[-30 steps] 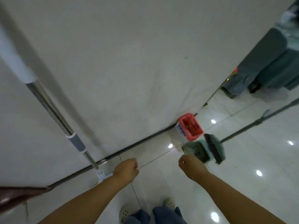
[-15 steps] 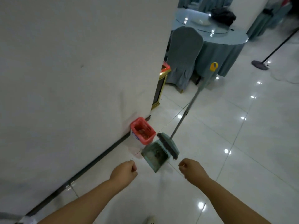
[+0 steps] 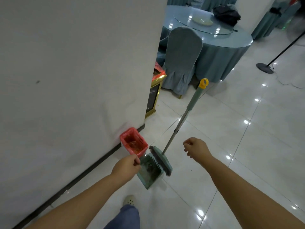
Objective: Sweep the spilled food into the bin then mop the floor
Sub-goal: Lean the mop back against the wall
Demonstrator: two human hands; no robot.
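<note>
Red-lined bin [image 3: 134,142]: we found it on the floor against the white wall [image 3: 74,71], its top open and reddish scraps inside.
Dustpan [image 3: 147,175]: teal, on the tiles just beside the bin, grimy within.
Broom [image 3: 162,162]: teal head resting across the dustpan's far edge. The handle rose at a slant to a yellow cap [image 3: 204,83], and neither hand was on it.
Left hand [image 3: 126,166]: we logged the fingers drawn together in a fist, gripping nothing. It overlapped the bin's near corner in our view.
Right hand [image 3: 195,147]: fingers loosely curled and empty, right of the broom handle and apart from it.
Floor [image 3: 247,146]: glossy white tiles with spots of reflected light.
Counter [image 3: 222,47]: round, draped in teal cloth, with a glass turntable on top and a black bag [image 3: 227,13] on that.
Chair [image 3: 183,58]: teal cover, drawn up to the counter.
Stand [image 3: 264,68]: dark round base with a pole, far right on the floor.
Clog [image 3: 129,200]: pale, on our forward foot.
</note>
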